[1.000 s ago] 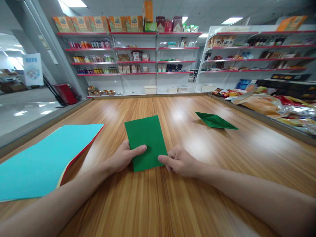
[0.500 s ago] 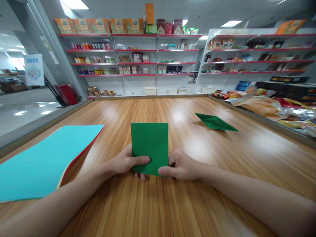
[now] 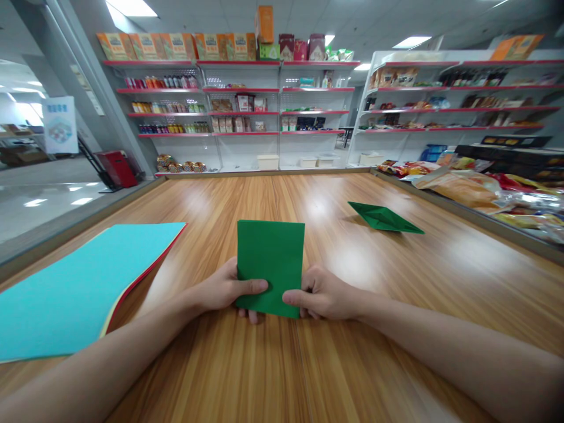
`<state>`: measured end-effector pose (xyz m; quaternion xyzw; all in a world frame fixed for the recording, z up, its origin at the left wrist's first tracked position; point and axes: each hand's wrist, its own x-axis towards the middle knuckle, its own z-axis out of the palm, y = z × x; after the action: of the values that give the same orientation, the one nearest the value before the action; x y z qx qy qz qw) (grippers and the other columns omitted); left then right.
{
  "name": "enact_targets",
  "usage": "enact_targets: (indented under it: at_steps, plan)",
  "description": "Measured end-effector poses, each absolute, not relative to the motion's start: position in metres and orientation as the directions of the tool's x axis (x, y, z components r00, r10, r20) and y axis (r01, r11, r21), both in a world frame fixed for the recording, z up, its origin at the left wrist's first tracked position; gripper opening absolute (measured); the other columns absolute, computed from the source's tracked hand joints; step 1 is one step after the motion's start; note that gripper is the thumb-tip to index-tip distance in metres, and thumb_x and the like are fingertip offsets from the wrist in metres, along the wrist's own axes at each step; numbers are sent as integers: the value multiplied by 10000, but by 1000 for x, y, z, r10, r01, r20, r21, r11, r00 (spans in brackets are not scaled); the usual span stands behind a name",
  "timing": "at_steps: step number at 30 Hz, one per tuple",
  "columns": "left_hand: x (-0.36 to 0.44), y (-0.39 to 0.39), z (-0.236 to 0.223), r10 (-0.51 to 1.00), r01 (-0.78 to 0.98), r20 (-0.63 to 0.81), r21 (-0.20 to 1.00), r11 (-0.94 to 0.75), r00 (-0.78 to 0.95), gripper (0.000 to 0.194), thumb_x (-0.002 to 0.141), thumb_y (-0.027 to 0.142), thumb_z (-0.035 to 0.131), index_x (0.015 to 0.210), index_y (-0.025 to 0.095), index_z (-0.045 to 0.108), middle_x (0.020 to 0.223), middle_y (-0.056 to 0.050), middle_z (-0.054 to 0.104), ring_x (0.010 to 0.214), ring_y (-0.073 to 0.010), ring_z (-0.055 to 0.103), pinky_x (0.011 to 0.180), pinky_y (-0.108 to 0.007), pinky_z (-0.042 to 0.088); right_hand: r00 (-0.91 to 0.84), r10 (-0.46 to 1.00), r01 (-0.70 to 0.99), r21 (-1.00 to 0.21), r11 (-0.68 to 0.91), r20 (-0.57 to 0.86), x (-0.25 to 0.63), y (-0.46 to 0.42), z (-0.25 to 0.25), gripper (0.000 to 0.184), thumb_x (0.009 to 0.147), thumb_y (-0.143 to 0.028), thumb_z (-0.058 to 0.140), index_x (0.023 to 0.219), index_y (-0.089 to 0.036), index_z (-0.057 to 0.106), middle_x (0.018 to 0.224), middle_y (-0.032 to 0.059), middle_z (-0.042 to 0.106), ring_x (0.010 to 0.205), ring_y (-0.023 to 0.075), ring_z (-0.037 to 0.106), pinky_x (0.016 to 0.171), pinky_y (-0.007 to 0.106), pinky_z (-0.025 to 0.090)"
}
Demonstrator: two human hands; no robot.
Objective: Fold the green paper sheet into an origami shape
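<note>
A folded green paper [image 3: 269, 258] stands tilted up from the wooden table [image 3: 282, 364], held at its near edge by both hands. My left hand [image 3: 224, 289] pinches the lower left corner, thumb on top and fingers beneath. My right hand [image 3: 324, 292] pinches the lower right corner the same way. Farther off to the right lies a folded green paper boat [image 3: 384, 217], flat on the table and apart from both hands.
A stack of coloured sheets with a cyan one on top [image 3: 74, 288] lies at the left. Snack packets [image 3: 476, 185] fill a counter along the right edge. Shop shelves [image 3: 247, 111] with goods stand behind the table.
The green paper was lying flat and skewed on the table; both hands lifted its near edge, squared it and tilted it upright. It has shifted slightly right since half a second ago.
</note>
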<state>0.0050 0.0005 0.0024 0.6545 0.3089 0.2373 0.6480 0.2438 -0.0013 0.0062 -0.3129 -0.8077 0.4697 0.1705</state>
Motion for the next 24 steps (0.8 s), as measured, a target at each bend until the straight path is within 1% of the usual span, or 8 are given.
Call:
enact_targets:
  at_steps: [3,6,11,13,15,17,20,24]
  plan:
    - [4,1,0,723,103,-99,994,39,684,369,871,428,608,895,62,652,607,-104,706,475,-146,659,400,-156,470,-786,617,342,-854,392,-31,244,-1,9,508,820,-539,576,526,-127,538,443,1,523,384,61,445,371,168,306]
    - [4,1,1,722,90,-101,995,54,684,369,868,425,613,911,61,648,617,-107,709,488,-156,669,396,-160,470,-795,605,344,-844,411,-29,245,-2,11,494,823,-503,591,509,-129,518,424,-14,499,370,49,416,364,161,287]
    - [5,0,2,716,83,-104,994,65,690,370,872,423,609,913,58,650,635,-117,716,499,-157,677,395,-154,471,-789,606,378,-858,348,-102,246,-3,14,496,833,-511,571,517,-135,503,422,-24,480,350,45,390,346,167,263]
    - [5,0,2,722,82,-100,995,60,684,368,873,420,608,900,55,647,624,-121,714,493,-157,675,395,-154,475,-799,597,352,-863,363,-75,247,-3,14,481,824,-504,585,527,-136,496,430,-32,467,370,47,389,361,172,258]
    - [5,-1,1,737,74,-95,995,61,670,366,871,417,610,909,54,636,611,-122,712,483,-164,675,390,-158,479,-826,563,280,-868,410,0,248,-3,14,453,820,-471,596,534,-136,489,448,-33,460,404,51,391,381,177,254]
    - [5,-1,0,754,59,-88,996,65,650,363,867,411,617,940,55,622,614,-126,715,482,-177,680,383,-166,484,-848,529,222,-882,416,37,249,-2,13,417,821,-438,585,549,-132,508,470,-20,483,427,62,416,393,180,273]
    - [4,-1,-1,762,47,-82,997,67,643,352,866,401,621,944,59,615,617,-129,717,484,-188,684,381,-174,489,-851,525,235,-905,355,-15,250,-2,13,374,812,-409,569,578,-119,555,483,8,532,413,78,452,383,185,301]
    - [3,0,-4,754,41,-73,997,62,653,338,875,390,610,937,58,619,592,-121,706,470,-176,673,397,-172,489,-845,535,251,-900,357,-24,250,-2,16,356,803,-384,584,574,-112,568,479,11,539,405,73,454,376,174,308]
